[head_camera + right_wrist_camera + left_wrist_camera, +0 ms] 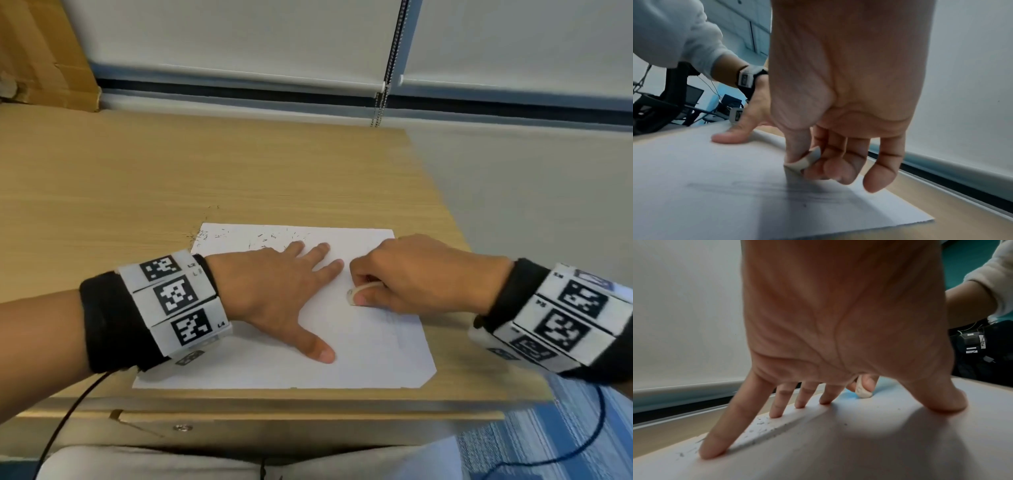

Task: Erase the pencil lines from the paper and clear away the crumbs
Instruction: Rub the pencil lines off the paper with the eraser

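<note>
A white sheet of paper (pixel 370 353) lies on the wooden desk (pixel 171 178) near its front edge. My left hand (pixel 284 291) presses flat on the sheet with fingers spread straight. My right hand (pixel 411 274) pinches a small white eraser (pixel 359 291) between thumb and fingers, its tip down on the paper (pixel 694 178). Faint smudged pencil lines (pixel 777 191) run across the sheet just below the eraser (pixel 803 160). Dark crumbs (pixel 260 238) are scattered along the paper's far edge and at its far left corner. The left wrist view shows the crumbs (pixel 760 428) beside my spread fingers (pixel 719 434) and the eraser (pixel 862 390) beyond.
A cardboard box (pixel 41 54) stands at the desk's far left. Window blinds with a bead chain (pixel 387 75) hang behind the desk. The desk's right edge (pixel 442 192) drops off to grey floor. Cables (pixel 65 421) trail from both wrist bands. Bare wood extends beyond the paper.
</note>
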{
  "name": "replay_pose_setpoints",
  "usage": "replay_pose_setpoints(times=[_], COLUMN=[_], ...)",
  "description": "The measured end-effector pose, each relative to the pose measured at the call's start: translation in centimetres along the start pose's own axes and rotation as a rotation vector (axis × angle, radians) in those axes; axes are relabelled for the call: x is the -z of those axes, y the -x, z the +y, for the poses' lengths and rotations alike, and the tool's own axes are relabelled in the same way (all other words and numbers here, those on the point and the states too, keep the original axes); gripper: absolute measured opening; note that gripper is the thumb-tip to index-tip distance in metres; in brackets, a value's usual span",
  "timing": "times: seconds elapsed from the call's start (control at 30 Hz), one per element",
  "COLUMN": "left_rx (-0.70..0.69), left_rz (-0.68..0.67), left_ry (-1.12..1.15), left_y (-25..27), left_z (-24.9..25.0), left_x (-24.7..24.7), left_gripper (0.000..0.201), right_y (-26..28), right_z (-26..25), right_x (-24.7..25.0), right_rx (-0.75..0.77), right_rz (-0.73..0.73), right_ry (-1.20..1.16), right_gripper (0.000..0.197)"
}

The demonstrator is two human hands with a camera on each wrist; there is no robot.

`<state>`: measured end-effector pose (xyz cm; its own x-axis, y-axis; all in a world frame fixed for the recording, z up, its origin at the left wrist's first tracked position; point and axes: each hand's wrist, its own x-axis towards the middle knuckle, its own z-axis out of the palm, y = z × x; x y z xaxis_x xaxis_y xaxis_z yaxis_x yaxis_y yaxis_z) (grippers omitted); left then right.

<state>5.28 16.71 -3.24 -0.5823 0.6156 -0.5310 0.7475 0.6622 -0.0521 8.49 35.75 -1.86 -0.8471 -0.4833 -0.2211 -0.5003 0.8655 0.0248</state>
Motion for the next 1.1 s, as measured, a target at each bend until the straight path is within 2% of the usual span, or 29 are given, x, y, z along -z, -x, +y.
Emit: replay_pose_setpoints(times=[0.07,0.2,0.27,0.37,0.43,0.5,0.6,0.73,0.9,0.97,1.03,1.1], left_rx=[0.001,-0.013,-0.018,-0.019,-0.021,-0.025,-0.041,-0.047,-0.025,-0.024,-0.032,-0.036], left_rz=[0.005,0.01,0.005,0.004,0.001,0.009,0.017,0.014,-0.02,-0.018,-0.01,0.011], left_ry=[-0.004,-0.01,-0.011,-0.003,-0.002,0.006,0.01,0.01,0.019,0.015,0.01,-0.004], left_y=[-0.2,-0.3,-0.3,-0.2,-0.2,-0.3,-0.5,-0.8,-0.7,-0.8,-0.8,-0.9], left_z=[0.0,0.0,0.0,-0.1,-0.2,-0.1,-0.1,0.0,-0.2,-0.1,0.0,0.1], left_x=[0.0,-0.1,-0.1,-0.1,0.0,0.1,0.5,0.6,0.6,0.7,0.9,0.9], left_gripper=[0.124,0.124,0.125,0.125,0.125,0.126,0.125,0.125,0.128,0.128,0.127,0.124], right_y=[0.3,2.3,1.5,-1.8,-3.4,-3.8,-1.9,0.4,-2.9,-3.3,-2.1,-0.2], right_z=[0.2,-1.1,-0.7,2.3,4.2,5.1,3.7,2.1,5.2,6.2,5.6,4.5], right_x=[-0.1,-0.1,0.4,0.6,0.5,-0.1,-0.3,0.1,0.1,-0.4,-0.4,-0.1], right_rx=[0.045,0.221,0.198,0.055,-0.023,-0.038,0.045,0.156,-0.031,-0.055,0.015,0.099], right_rz=[-0.016,-0.248,-0.218,-0.08,-0.034,-0.009,-0.033,-0.155,-0.015,-0.002,-0.06,-0.2], right_ry=[-0.035,-0.163,-0.12,-0.041,-0.071,-0.084,-0.031,-0.019,-0.026,-0.044,-0.067,-0.139], right_gripper=[0.025,0.02,0.022,0.023,0.024,0.024,0.019,0.02,0.027,0.026,0.019,0.017])
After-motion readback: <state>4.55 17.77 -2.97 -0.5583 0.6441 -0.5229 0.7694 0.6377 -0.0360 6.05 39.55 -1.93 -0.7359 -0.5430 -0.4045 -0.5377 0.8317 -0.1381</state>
